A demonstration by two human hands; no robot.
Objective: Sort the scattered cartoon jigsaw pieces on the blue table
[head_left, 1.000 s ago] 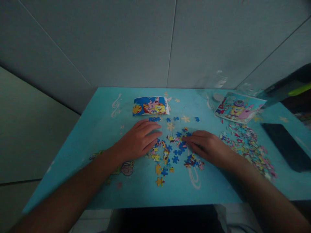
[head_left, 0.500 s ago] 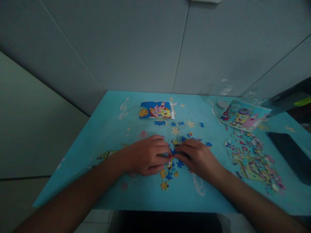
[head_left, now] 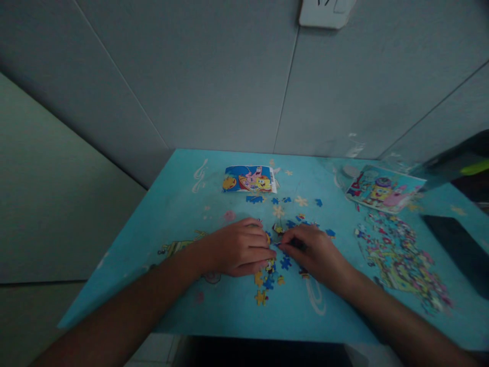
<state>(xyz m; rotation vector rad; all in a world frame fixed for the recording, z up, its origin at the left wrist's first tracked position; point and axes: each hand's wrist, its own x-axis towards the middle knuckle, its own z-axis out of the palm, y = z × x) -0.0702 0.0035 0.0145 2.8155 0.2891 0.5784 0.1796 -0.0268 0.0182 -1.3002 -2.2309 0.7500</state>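
Loose jigsaw pieces (head_left: 273, 265), blue and yellow, lie scattered in the middle of a turquoise table (head_left: 160, 214). My left hand (head_left: 237, 248) rests knuckles up on the pieces with its fingers curled and pressed together. My right hand (head_left: 311, 251) meets it fingertip to fingertip, the fingers pinched over a small blue piece (head_left: 278, 244). What exactly sits under the left fingers is hidden.
A small cartoon picture card (head_left: 249, 179) lies at the back centre. A second cartoon picture (head_left: 384, 193) lies back right, above a large pile of mixed pieces (head_left: 401, 260). A dark flat object (head_left: 458, 250) sits at the right edge. A wall socket (head_left: 324, 11) is above.
Both hands have drawn together from flat and apart to fingertip contact over the middle pieces, fingers curling in. The camera has tilted up, showing the wall socket.
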